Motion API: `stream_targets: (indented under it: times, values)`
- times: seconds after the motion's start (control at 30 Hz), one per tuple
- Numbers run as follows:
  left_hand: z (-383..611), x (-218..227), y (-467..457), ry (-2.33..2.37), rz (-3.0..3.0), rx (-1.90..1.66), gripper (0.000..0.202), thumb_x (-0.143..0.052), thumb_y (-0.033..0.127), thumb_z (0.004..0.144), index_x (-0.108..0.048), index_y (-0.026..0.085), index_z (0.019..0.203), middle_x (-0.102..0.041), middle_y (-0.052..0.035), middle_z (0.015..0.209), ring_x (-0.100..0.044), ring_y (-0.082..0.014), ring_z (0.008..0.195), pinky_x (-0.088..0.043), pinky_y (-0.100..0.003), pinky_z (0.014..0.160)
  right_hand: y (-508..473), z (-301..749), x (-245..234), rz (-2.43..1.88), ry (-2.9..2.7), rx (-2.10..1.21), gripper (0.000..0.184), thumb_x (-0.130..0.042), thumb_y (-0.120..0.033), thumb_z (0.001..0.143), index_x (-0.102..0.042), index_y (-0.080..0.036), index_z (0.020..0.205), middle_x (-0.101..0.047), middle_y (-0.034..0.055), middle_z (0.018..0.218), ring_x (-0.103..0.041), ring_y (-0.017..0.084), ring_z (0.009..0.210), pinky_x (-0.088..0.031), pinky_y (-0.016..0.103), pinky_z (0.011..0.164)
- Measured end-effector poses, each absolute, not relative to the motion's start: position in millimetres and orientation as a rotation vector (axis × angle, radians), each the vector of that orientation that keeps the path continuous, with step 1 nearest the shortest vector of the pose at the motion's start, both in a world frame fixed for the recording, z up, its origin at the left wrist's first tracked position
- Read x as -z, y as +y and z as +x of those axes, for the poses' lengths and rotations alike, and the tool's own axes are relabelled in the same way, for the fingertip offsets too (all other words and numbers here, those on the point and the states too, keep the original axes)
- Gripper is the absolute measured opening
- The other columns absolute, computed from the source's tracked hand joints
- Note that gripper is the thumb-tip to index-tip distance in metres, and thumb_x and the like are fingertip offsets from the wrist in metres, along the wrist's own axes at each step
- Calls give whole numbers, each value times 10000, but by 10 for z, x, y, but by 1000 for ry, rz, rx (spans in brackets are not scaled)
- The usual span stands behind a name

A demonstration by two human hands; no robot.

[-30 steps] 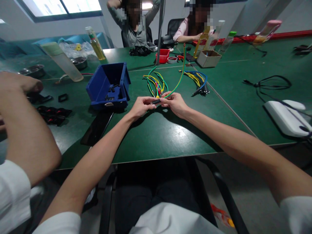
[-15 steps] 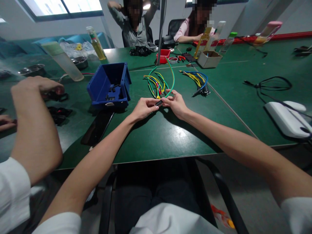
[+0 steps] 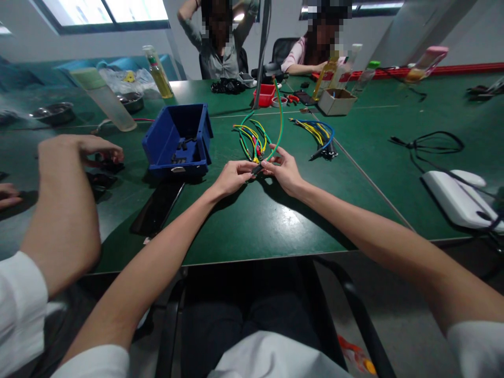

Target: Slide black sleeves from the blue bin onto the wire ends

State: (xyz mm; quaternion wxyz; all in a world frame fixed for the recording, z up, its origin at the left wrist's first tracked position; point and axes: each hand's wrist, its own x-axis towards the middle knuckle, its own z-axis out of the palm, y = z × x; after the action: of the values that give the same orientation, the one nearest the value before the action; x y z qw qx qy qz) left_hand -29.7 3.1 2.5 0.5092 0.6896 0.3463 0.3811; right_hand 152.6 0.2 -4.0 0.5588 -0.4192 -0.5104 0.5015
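My left hand [image 3: 233, 177] and my right hand [image 3: 284, 169] meet over the green table [image 3: 255, 220], both pinched on the small black end piece [image 3: 258, 168] of a green-and-yellow wire [image 3: 280, 126]. That wire arches up and away from my fingers, its far end in the air near the back. Just behind my hands lies a bundle of yellow, green and red wires [image 3: 252, 139]. A blue plastic bin [image 3: 179, 139] holding small black parts stands to the left of my left hand.
A co-worker's arm and hand [image 3: 74, 173] reach over black parts at the left. A dark phone [image 3: 155, 207] lies near the bin. Another wire bundle [image 3: 318, 134], a cardboard box [image 3: 334, 101], bottles, a red tray [image 3: 264, 94] and two seated people are farther back. A white device [image 3: 457, 197] sits right.
The free end of the green-and-yellow wire has swung from the right toward upright above my hands. The co-worker's hand has moved right onto the black parts. My hands stay pinched together.
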Motion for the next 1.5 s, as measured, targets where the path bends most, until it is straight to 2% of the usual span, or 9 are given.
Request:
stream_targets:
  times: [0.27,0.37,0.5,0.63,0.77,0.93,1.23,1.4,1.5]
  values:
    - [-354,-122,2,1298,1909,-1115,361,-531,78,767,-685,141,1087,-720,-81,1103,-671,-195,1022,-535,-349,931,38,1559,64,-1018,-1258,-1105,790,-768,-347,664,-443,-222,1373,-539,-41,761,-599,133,679,-549,317,653]
    - [-373,-176,-12,1485,1959,-1118,391,-513,85,794,-660,168,1146,-678,-62,1215,-619,-200,1148,-493,-364,1020,54,1575,63,-1039,-1274,-1076,802,-762,-342,676,-433,-222,1397,-550,-32,771,-599,135,686,-554,316,657]
    - [-393,-180,-2,1666,2083,-1065,477,-508,97,810,-580,143,1280,-482,-104,1460,-451,-220,1354,-356,-385,1161,78,1588,73,-1067,-1296,-1021,790,-748,-340,685,-441,-230,1405,-568,-13,809,-590,137,693,-558,315,653]
    - [-429,-108,24,1847,2180,-811,586,-525,190,846,-441,133,1423,-248,-139,1586,-346,-291,1420,-328,-423,1168,90,1593,75,-1090,-1300,-951,762,-733,-336,687,-464,-247,1394,-556,-11,814,-592,143,704,-561,316,649]
    - [-475,-28,43,1897,2264,-538,560,-461,305,907,-425,124,1436,-316,-177,1551,-327,-338,1421,-291,-489,1165,89,1609,46,-1098,-1325,-885,812,-713,-353,696,-407,-267,1444,-555,-14,806,-602,153,724,-550,306,629]
    - [-508,-6,45,1876,2350,-452,513,-383,337,941,-479,122,1396,-402,-169,1506,-340,-314,1416,-274,-476,1167,105,1655,19,-1100,-1338,-839,874,-695,-362,693,-344,-274,1488,-572,-11,838,-594,146,712,-540,300,616]
    - [-550,1,81,1743,2346,-616,572,-459,314,911,-400,125,1447,-296,-190,1556,-332,-311,1422,-303,-445,1151,224,1797,78,-1188,-1300,-716,911,-637,-342,692,-270,-282,1523,-543,-24,829,-572,136,731,-524,269,612]
    - [-578,-1,84,1602,2395,-655,602,-485,348,917,-339,235,1490,-193,-125,1606,-273,-307,1450,-282,-453,1159,230,1839,76,-1207,-1248,-704,954,-631,-312,676,-220,-287,1537,-524,-38,803,-557,118,689,-506,245,595]
    - [-585,-14,74,1536,2430,-629,606,-478,389,929,-317,277,1502,-174,-115,1613,-236,-316,1462,-263,-472,1161,194,1841,75,-1224,-1236,-688,958,-626,-309,683,-198,-290,1541,-525,-36,802,-552,115,668,-500,242,584]
